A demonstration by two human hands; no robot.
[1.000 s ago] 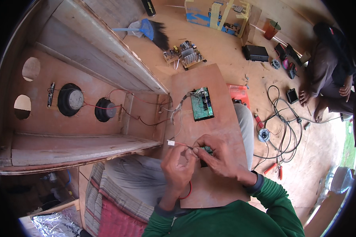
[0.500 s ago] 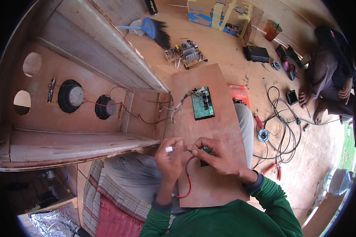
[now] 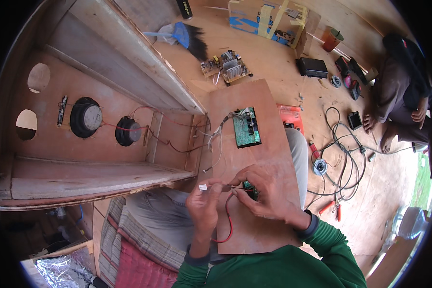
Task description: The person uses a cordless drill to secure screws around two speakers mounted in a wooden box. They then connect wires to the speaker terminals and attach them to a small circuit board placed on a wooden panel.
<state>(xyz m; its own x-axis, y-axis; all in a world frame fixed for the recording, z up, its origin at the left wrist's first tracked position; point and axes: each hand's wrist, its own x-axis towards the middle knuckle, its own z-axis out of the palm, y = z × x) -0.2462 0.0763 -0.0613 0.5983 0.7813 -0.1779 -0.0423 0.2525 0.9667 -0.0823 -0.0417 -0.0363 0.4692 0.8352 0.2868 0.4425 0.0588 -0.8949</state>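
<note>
Over the brown wooden board (image 3: 254, 230) across my lap, my left hand (image 3: 202, 211) pinches a thin cable just behind its white plug connector (image 3: 202, 187), which sticks out past the thumb. My right hand (image 3: 269, 197) is closed on the same cable a little to the right. A red and black wire (image 3: 231, 222) loops down the board below the hands. Partly hidden behind my right hand, a small green circuit board (image 3: 250, 190) sits on the wood. Farther up, a larger green circuit board (image 3: 246, 134) is fixed in the panel, with wires at its left.
On the left lies a large wooden cabinet (image 3: 67, 182) with a larger speaker (image 3: 92, 117) and a smaller one (image 3: 129, 130). Beyond are a loose circuit board (image 3: 233, 69) and a broom (image 3: 180, 36). At right, a black cable (image 3: 341, 158) coils near pliers (image 3: 339, 211) and a seated person (image 3: 398, 91).
My right fingers have shifted slightly along the cable, and the small circuit board shows more. The white connector has tipped and moved slightly down and left.
</note>
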